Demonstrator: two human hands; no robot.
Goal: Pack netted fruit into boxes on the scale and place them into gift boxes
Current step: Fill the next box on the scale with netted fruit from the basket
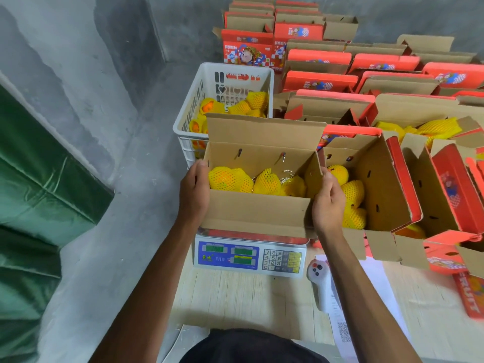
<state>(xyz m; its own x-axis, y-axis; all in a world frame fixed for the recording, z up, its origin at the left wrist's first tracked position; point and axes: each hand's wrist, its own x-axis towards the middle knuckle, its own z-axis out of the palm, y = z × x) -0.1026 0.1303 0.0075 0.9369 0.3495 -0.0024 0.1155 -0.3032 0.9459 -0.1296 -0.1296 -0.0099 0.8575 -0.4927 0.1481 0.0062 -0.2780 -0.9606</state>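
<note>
Lettering "FRUIT" (468, 297) — red gift box (445, 189)

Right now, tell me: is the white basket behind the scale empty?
No. The white basket behind the scale holds several pieces of yellow-netted fruit along its bottom.
</note>
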